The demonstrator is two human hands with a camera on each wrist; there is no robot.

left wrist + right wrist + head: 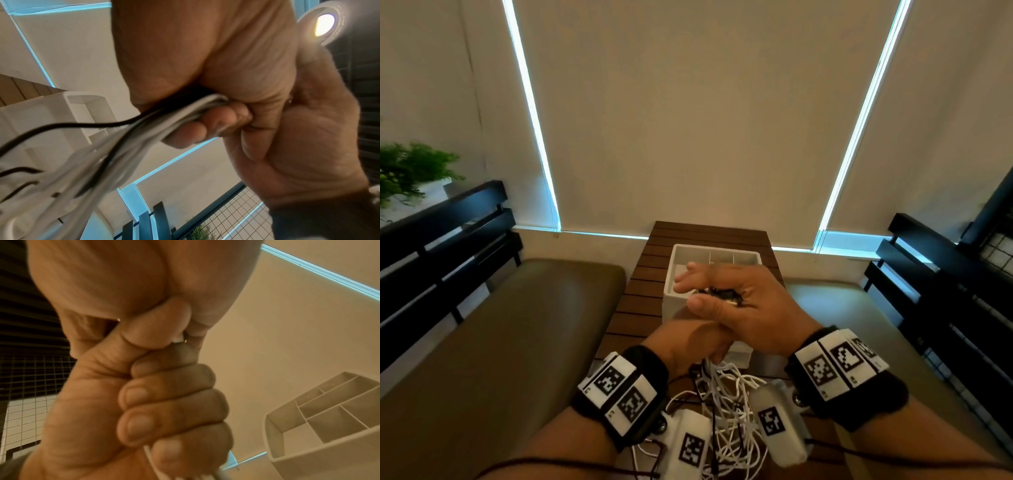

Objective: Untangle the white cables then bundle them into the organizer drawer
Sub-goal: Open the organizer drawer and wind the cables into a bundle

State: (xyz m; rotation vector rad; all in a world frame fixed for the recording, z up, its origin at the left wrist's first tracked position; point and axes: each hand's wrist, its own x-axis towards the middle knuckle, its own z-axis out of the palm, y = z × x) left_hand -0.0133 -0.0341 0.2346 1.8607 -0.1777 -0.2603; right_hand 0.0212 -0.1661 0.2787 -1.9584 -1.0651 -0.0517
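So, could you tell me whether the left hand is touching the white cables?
Touching. The left wrist view shows the left hand with curled fingers gripping the bunched white cables against the palm.

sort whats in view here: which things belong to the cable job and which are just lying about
Belongs to the job:
white cables, gripped by left hand
organizer drawer
right hand

Just about:
potted plant
cushioned bench
window blinds

Head cam looks fwd/down from above at table (709, 236) and organizer (714, 255). Wrist cams sit v. close under each palm, facing up. All three share organizer, blinds.
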